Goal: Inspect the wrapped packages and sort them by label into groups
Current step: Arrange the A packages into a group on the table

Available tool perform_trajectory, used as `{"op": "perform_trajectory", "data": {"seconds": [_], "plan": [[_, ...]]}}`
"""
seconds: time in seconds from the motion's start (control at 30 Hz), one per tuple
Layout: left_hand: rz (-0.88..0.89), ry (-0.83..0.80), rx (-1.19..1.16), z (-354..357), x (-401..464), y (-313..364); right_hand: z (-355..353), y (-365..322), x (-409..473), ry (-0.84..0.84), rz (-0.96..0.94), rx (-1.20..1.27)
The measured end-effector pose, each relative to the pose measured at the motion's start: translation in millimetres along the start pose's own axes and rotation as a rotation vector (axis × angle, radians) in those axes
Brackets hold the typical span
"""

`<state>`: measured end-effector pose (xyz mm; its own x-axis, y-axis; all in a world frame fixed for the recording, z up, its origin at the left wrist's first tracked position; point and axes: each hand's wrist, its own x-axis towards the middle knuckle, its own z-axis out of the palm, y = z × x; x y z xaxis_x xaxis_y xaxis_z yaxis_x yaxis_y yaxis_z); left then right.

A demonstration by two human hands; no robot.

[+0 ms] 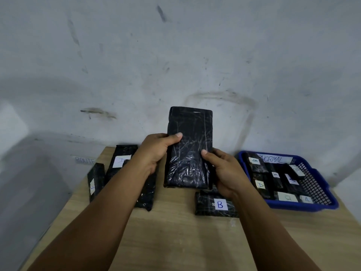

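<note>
Gripping one black wrapped package (189, 147) upright above the wooden table (175, 237): left hand (154, 153) and right hand (224, 173), thumbs across its face, no label showing. Table, left: three packages, one marked A (122, 159); right, package marked B (214, 205). Blue basket (320, 200), far right: several labelled packages.

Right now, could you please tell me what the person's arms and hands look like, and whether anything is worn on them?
Both arms are bare as far as the frame shows: no sleeves, gloves, watch or bracelets are visible. The left hand and the right hand carry no rings that can be made out, and the visible thumbnails are short and plain. No markings show on either forearm.
</note>
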<state>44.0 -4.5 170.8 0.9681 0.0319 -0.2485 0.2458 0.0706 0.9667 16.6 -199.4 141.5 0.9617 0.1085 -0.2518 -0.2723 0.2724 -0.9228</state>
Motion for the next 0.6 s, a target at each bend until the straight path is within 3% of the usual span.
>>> {"op": "perform_trajectory", "data": {"seconds": [0.37, 0.6], "plan": [[0.174, -0.165, 0.118, -0.5, -0.3, -11.7, -3.7, -12.0, 11.8, 0.063, -0.23, -0.152], [0.306, -0.084, 0.245, -4.9, 8.8, -3.3, 2.5, -2.5, 7.9, 0.034, -0.242, -0.227]]}}
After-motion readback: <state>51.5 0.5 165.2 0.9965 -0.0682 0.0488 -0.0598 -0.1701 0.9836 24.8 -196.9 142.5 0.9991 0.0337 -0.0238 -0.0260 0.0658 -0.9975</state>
